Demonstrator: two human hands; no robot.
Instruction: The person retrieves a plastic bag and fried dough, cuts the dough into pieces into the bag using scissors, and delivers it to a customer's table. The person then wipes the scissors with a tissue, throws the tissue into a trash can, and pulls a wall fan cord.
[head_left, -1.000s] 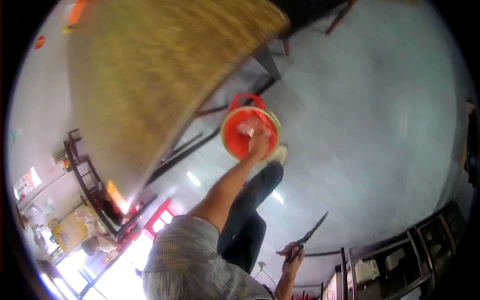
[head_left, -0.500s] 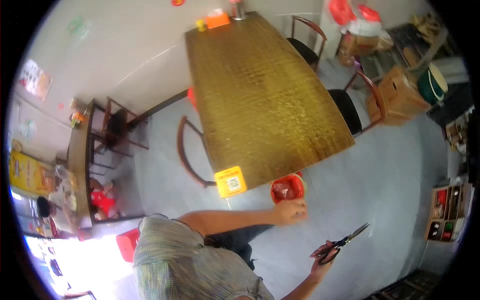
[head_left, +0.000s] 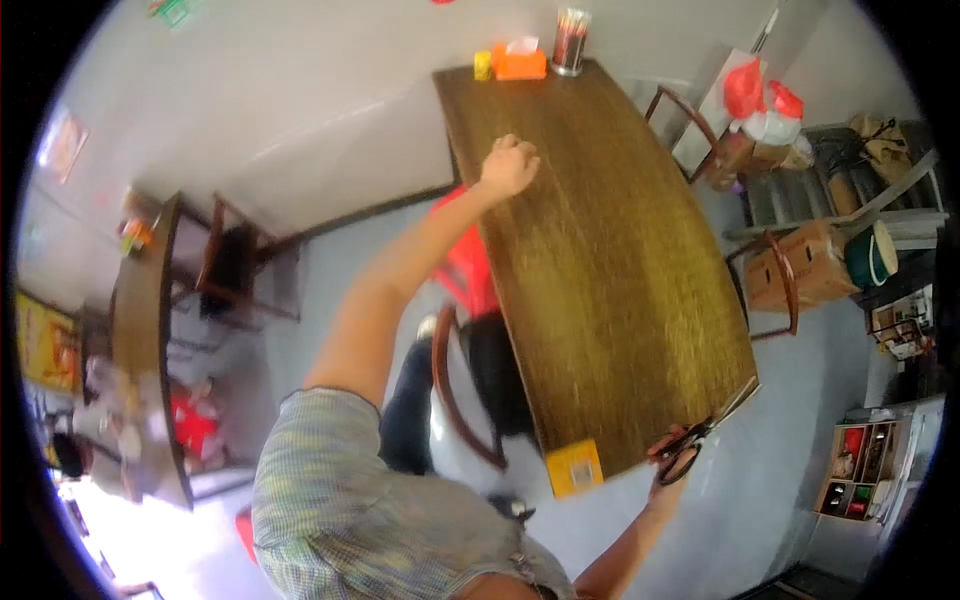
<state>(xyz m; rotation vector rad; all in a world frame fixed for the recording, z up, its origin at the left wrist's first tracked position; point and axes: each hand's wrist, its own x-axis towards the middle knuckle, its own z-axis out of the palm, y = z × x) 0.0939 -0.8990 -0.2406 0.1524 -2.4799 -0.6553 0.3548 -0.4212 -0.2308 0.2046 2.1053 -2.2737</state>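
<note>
Two bare hands show around the brown tabletop [head_left: 610, 250]. The right hand [head_left: 668, 468] is by the near corner, with its fingers wrapped around the handles of the black scissors [head_left: 703, 428]. The blades point up and away, at the tabletop's right edge. The left hand [head_left: 510, 165] reaches far out over the left side of the tabletop. Its fingers are bent, but you cannot tell if they hold or touch anything.

At the far end, a cup [head_left: 569, 45] is full of thin sticks. Just beside it, an orange box [head_left: 520, 64] has a white tissue poking out. Next to that is a small yellow thing [head_left: 482, 66]. A yellow card [head_left: 574, 468] lies at the near left corner.

Off to the right, a big brown box [head_left: 795, 268] sits beside a green bucket [head_left: 862, 260] with a pale top; what they hold is hidden. Lower down, a wooden rack [head_left: 857, 470] has red and green things in its slots.
</note>
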